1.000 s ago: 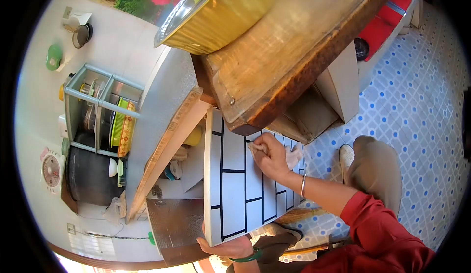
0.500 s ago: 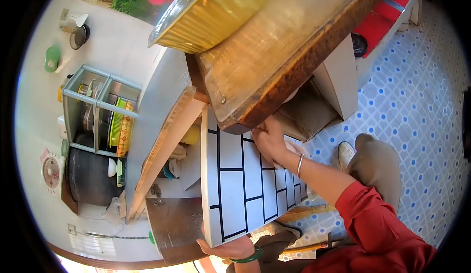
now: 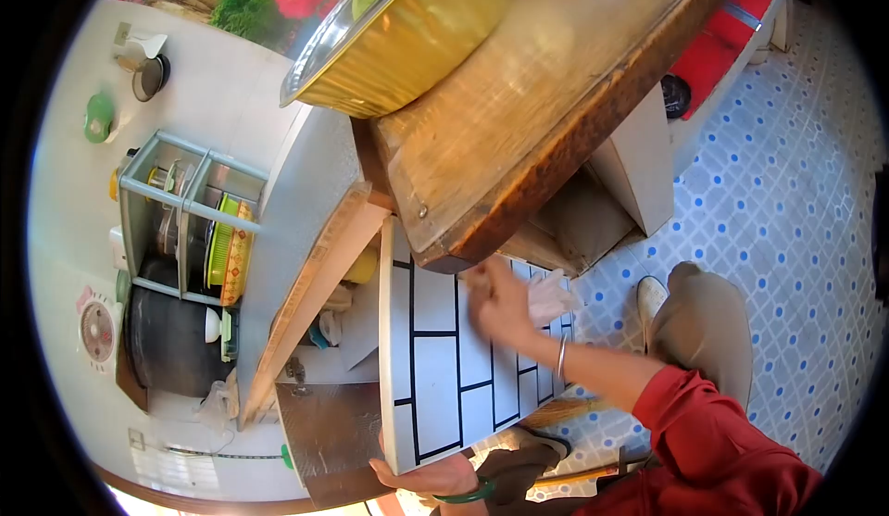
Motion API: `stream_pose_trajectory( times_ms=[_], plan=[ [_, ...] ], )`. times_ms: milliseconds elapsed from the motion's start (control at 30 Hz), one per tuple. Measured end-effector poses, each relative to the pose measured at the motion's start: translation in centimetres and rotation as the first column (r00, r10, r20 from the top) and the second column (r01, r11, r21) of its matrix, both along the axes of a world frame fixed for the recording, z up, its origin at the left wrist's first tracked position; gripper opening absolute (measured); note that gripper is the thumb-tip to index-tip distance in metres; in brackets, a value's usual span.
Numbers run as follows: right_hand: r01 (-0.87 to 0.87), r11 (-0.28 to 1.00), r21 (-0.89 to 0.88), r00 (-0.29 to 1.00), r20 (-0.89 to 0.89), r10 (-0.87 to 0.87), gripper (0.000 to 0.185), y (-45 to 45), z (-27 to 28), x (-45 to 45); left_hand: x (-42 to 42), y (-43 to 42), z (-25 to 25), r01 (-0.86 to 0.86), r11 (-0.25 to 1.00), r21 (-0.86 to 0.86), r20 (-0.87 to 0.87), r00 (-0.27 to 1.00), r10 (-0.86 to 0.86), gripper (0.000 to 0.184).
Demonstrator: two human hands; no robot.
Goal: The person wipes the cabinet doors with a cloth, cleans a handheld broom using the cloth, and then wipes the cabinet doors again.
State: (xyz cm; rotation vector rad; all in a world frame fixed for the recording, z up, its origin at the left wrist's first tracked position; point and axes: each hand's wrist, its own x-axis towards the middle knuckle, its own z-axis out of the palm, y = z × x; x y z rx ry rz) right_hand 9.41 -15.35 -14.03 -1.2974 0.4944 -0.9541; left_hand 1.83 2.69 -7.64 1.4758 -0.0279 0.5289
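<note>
A white cabinet door with a black brick-line pattern stands swung out below the wooden board's corner. My left hand, wearing a green bangle, holds the door's lower corner, its palm beneath and thumb at the edge. My right hand, with a silver bangle and slightly blurred, is closed against the patterned face. A crumpled pale cloth or tissue sticks out from it. Just above that hand is the corner of the thick wooden board.
On the board sits a gold-coloured basin holding something green. A grey rack with dishes stands at left beside a dark pot. Inside the cabinet are a yellow item and bags. The blue-dotted floor lies at right.
My right hand has moved down the door's face, away from the board's corner, and more of the pale cloth shows. My left hand keeps its hold on the door.
</note>
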Motion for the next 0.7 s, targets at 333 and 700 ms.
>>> stream_pose_trajectory(
  times_ms=[333, 700],
  plan=[
    [0.045, 0.997, -0.065, 0.996, 0.082, -0.04, 0.016, 4.5, -2.5, -1.0, 3.5, 3.0, 0.0, 0.154, 0.952, -0.266, 0.005, 0.987, -0.158, 0.062],
    [-0.01, 0.984, 0.181, 0.775, -0.62, 0.122, 0.017, 5.7, -15.5, -2.1, 8.9, 4.6, 0.7, 0.132, 0.945, -0.3, -0.071, 0.985, -0.16, 0.066]
  ],
)
